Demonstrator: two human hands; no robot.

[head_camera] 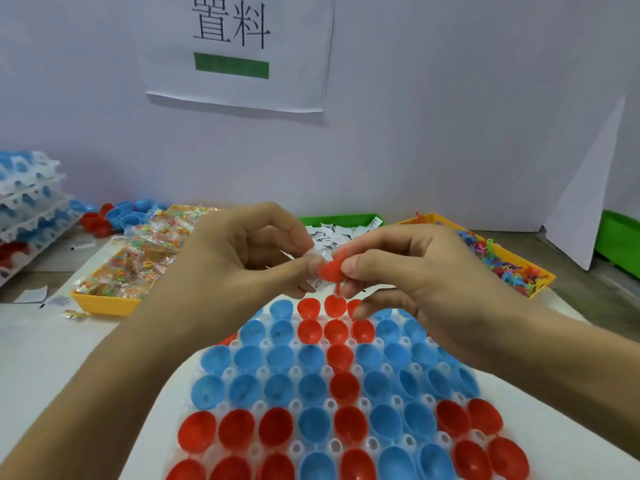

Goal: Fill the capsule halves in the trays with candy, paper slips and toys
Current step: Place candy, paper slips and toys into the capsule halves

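- Red small plastic toy pinched betw both hands, above far rows of clear plastic tray w/ red & blue capsule halves.
- Right hand: fingers grasping toy. Left hand: fingers on toy's other side, also holding small white paper slip.
- Toy's thin leg points down; red half sits right below, so a short drop. Right hand looks nearer.
- Halves in view look unfilled; job seems early.

Small packing workshop: stacked capsule trays, sorted parts bins, printed station sign on partition
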